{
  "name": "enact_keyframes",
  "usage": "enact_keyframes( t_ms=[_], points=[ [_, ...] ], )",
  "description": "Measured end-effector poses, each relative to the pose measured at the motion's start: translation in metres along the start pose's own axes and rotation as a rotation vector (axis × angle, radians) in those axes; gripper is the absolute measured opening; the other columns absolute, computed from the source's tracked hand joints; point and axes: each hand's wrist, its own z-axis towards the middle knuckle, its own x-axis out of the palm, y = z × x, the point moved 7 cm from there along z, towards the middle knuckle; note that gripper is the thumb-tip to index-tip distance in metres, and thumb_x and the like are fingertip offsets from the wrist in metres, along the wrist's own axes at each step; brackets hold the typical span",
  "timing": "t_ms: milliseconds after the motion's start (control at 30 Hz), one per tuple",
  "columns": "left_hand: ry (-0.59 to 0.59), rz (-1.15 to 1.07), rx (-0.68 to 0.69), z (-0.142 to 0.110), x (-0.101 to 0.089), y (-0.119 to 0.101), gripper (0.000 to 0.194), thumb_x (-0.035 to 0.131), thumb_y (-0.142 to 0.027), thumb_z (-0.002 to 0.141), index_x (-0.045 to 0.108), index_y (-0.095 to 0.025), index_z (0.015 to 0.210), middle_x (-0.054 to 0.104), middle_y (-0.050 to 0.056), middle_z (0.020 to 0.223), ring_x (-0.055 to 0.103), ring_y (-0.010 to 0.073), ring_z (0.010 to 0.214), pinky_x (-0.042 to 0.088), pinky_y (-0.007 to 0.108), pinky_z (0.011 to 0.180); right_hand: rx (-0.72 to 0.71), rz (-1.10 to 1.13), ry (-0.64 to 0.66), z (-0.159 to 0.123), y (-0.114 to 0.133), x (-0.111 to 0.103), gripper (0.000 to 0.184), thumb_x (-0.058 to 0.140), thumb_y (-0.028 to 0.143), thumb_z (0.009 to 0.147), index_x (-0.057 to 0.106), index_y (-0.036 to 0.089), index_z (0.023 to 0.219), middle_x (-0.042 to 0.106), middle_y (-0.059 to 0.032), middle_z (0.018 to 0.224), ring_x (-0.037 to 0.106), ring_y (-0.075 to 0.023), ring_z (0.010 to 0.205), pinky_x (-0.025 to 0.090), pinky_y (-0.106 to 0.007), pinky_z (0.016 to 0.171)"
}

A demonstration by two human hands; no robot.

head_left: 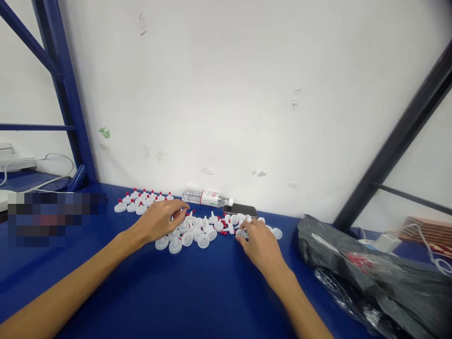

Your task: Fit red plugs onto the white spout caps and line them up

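My left hand (162, 220) is over the left side of a loose pile of white nozzle caps (203, 241), thumb and forefinger curled close together. Small red tip caps (225, 232) lie scattered among the white pieces, some close to those fingertips; whatever the pinch contains is too small to make out. At the pile's right end, the thumb and fingers of my right hand (260, 241) are closed around a white nozzle cap (241, 233), partly hidden by them. Beyond my left hand stand several white caps with red tips fitted (120, 206), upright in rows.
A clear plastic bottle (208, 197) lies on its side along the wall, beside a dark phone (243, 210). Grey plastic bags (367, 268) cover the right of the blue table (197, 296). Blue metal posts (70, 94) rise at the left.
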Motion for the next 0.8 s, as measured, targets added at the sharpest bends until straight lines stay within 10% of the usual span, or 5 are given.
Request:
enact_keyframes(
  t_ms=[267,433,633,800],
  points=[
    [-0.116,-0.055,0.087,-0.004,-0.007,-0.015,0.029,0.045,-0.029,0.097,0.071,-0.018,0.104,0.070,0.001,0.075,0.059,0.0113,0.063,0.042,0.025,0.064,0.029,0.051,0.025,0.001,-0.002,-0.006,0.011,0.062,0.022,0.090,0.071,0.020,0.097,0.072,-0.0080,0.096,0.066,-0.0249,0.092,0.041,-0.032,0.071],
    [-0.117,-0.104,0.123,-0.007,-0.007,-0.034,0.029,0.045,-0.029,0.097,0.071,-0.018,0.104,0.070,0.000,0.074,0.057,0.0096,0.059,0.042,0.024,0.061,0.039,0.455,0.023,0.001,-0.001,-0.021,0.011,0.067,0.033,0.088,0.072,0.024,0.092,0.074,-0.0011,0.090,0.068,-0.0191,0.081,0.045,-0.029,0.069],
    [0.124,-0.355,0.032,-0.012,0.010,-0.062,0.037,0.050,-0.046,0.097,0.065,-0.026,0.125,0.072,-0.003,0.077,0.056,0.0091,0.056,0.044,0.023,0.061,-0.227,0.934,0.221,-0.010,0.039,-0.032,0.015,0.070,0.035,0.088,0.073,0.022,0.094,0.076,-0.0009,0.093,0.070,-0.0171,0.088,0.051,-0.027,0.078],
    [0.220,-0.523,-0.011,-0.012,0.021,-0.078,0.035,0.051,-0.044,0.097,0.075,-0.021,0.086,0.068,-0.001,0.068,0.052,0.0086,0.055,0.040,0.021,0.054,-0.270,1.057,0.329,-0.017,0.052,-0.030,0.015,0.074,0.034,0.085,0.072,0.022,0.095,0.075,0.0002,0.095,0.070,-0.0157,0.087,0.052,-0.026,0.080]
  ],
)
